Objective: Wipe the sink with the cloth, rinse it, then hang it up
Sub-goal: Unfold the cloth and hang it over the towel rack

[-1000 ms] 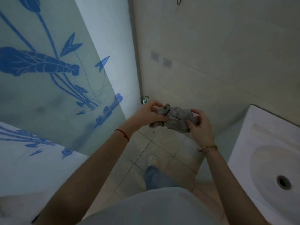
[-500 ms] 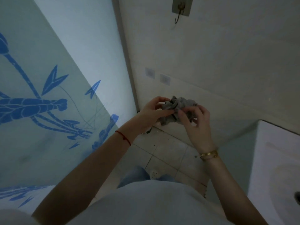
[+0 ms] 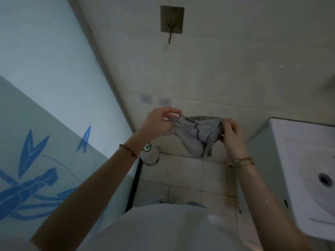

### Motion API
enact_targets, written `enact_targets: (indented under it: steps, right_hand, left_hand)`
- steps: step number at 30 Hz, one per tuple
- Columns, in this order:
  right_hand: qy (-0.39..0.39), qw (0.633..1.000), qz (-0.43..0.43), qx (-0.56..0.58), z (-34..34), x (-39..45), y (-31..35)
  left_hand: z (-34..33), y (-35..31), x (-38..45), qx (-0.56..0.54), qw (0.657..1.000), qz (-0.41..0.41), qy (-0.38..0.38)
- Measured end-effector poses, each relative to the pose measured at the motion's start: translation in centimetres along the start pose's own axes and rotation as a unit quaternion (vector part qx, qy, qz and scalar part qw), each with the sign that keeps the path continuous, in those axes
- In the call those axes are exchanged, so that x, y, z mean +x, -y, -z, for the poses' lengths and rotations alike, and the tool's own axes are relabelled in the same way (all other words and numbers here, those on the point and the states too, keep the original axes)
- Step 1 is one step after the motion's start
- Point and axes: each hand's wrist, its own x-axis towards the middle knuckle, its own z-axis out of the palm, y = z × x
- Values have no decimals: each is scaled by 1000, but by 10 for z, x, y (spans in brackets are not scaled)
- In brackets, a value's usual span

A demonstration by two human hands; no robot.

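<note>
A grey cloth (image 3: 196,134) is stretched out between both hands in front of the tiled wall. My left hand (image 3: 158,122) pinches its left top corner, and my right hand (image 3: 231,134) pinches its right top corner. The rest of the cloth sags down between them. A metal wall hook (image 3: 171,24) on a square plate sits high on the wall, well above the cloth. The white sink (image 3: 297,160) is at the right edge, with its drain (image 3: 325,179) visible.
A frosted glass panel (image 3: 54,105) with blue plant patterns fills the left side. A white bottle (image 3: 149,153) stands on the tiled floor (image 3: 186,178) by the corner. Two small plates (image 3: 155,100) sit on the wall above the hands.
The cloth was bunched up between both hands; now the hands have moved apart and spread it open. The view has tilted up, bringing the wall hook fully into sight.
</note>
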Motion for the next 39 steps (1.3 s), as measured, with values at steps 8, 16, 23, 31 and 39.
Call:
enact_targets:
  steps: [8,16,23,31,39]
  right_hand:
    - [51,996,-6,76,-11,-3,37]
    - [225,967,123,-11,-27,-13,106]
    - [238,951,193,-35,20,-22,181]
    - [162,951,259,-56,71,-36,229]
    - [-3,940,330,-83,101,-30,280]
  left_hand:
    - [58,17,24,211,976,-45,20]
    - [45,-3,34,203,944,-137,221]
    - [9,-48,40,46,946,-239,215]
    - [10,-84,36,-94,959,-203,172]
    - [113,-141,46,66,955,-257,133]
